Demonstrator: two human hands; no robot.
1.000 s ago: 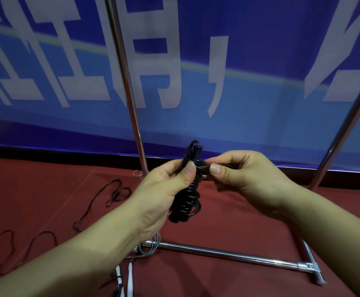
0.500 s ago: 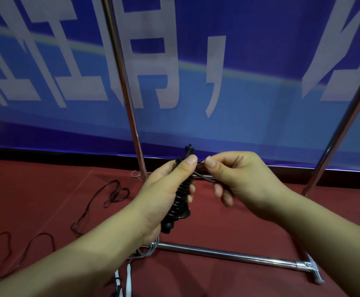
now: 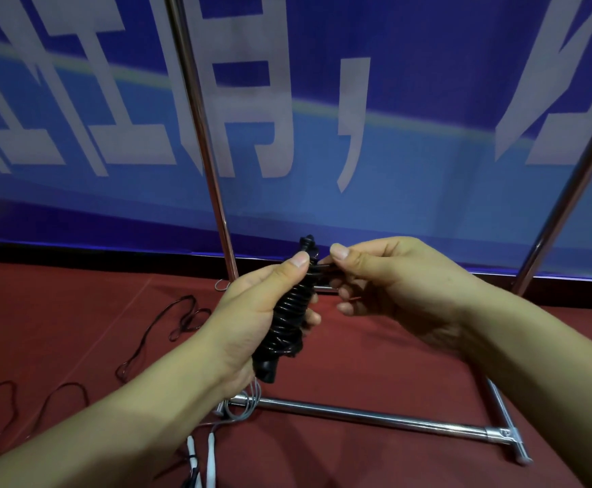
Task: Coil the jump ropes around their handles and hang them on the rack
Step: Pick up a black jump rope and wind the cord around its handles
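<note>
Item: black jump rope (image 3: 287, 322), cord wound in tight turns round its paired handles, held upright in mid-air in front of the rack and above the floor. Left hand (image 3: 252, 322): wrapped round the coiled bundle, thumb pressed near the top turn. Right hand (image 3: 393, 283): thumb and forefinger pinching the short free end of the cord just beside the bundle's top; the other fingers loosely curled below. Step in hand, as judged: finishing the coil, with the last length being secured or tucked. Next move, as judged: fix the tail so the turns do not spring loose, then lift the bundle to a hanging point; the rack's top bar is out of view, so where it hangs cannot be told. Rack (image 3: 358, 413): chrome tube frame, left upright (image 3: 199, 135) directly behind the hands, right upright (image 3: 569, 177) slanting at the frame edge, base bar on the red floor (image 3: 375, 353). Other items: a second rope with white handles (image 3: 201, 459) and grey cord looped at the rack's foot; a dark rope (image 3: 167, 332) lying uncoiled on the floor to the left, still to be wound; blue banner (image 3: 393, 100) behind. Obstruction: left upright stands close behind the bundle; loose cords lie underfoot.
</note>
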